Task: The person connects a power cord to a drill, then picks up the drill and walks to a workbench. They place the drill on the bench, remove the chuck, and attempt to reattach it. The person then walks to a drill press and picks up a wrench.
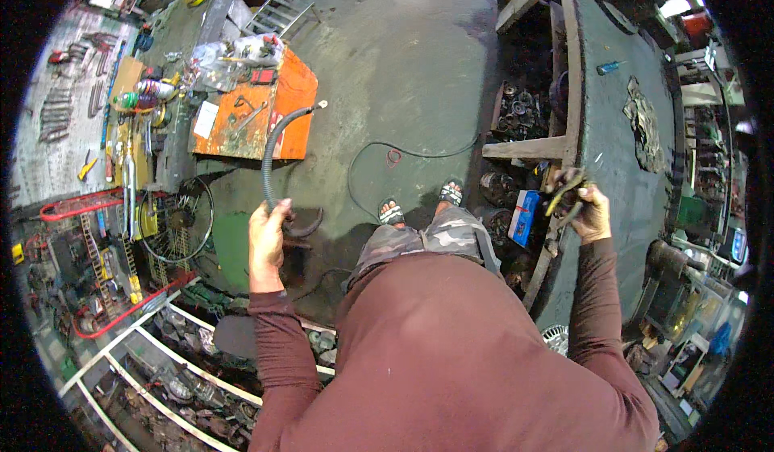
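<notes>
My left hand (268, 238) is closed around a dark ribbed hose (268, 162). The hose curves up and to the right, ending in a small pale tip above the front of an orange cabinet (297, 89). Below that hand, another bent dark piece hangs, and I cannot tell whether it belongs to the same hose. Over the edge of the workbench (613, 137) on the right, my right hand (595, 214) grips a dark bundle with yellow-green strands (567, 194). Its exact kind is unclear, and the fingers partly hide it.
A dark cable (419, 155) with a small red loop lies on the floor before my feet. A blue-handled screwdriver (610, 67) and a crumpled dark cloth (642, 125) rest on the workbench. Below it is a blue box (524, 218). A wheel (177, 220) and a white-framed rack (189, 359) stand left.
</notes>
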Tool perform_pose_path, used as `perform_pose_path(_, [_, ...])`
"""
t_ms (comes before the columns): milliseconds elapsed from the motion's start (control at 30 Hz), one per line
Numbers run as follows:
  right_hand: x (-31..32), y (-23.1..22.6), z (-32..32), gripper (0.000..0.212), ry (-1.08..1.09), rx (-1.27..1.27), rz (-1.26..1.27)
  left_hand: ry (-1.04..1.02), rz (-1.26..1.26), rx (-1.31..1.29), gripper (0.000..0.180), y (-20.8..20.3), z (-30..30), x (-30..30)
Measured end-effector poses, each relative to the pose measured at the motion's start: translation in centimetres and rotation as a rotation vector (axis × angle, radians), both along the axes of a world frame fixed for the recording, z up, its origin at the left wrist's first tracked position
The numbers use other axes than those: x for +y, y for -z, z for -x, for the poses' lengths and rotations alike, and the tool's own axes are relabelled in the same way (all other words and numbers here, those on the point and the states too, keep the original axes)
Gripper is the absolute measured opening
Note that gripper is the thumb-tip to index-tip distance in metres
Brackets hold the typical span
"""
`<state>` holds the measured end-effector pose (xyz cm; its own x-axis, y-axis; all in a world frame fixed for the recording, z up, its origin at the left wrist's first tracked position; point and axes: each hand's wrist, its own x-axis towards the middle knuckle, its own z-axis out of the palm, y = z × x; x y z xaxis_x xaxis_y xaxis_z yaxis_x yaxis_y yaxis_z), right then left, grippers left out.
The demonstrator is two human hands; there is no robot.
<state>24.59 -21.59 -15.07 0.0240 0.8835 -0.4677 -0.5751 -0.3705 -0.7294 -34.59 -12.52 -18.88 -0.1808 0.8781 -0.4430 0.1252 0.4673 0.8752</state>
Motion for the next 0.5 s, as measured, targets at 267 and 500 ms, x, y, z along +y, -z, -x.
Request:
perform_pose_path(267, [1.8, 4.2, 7.1, 0.02, -0.089, -0.097, 0.345, -0.478, 0.107, -0.378, 0.035, 1.6, -1.1, 2.8])
perform_pose_path(500, [4.2, 11.4, 4.2, 0.026, -0.676, -0.868, 0.511, -0.608, 0.027, -0.286, 0.013, 2.0, -1.2, 7.1])
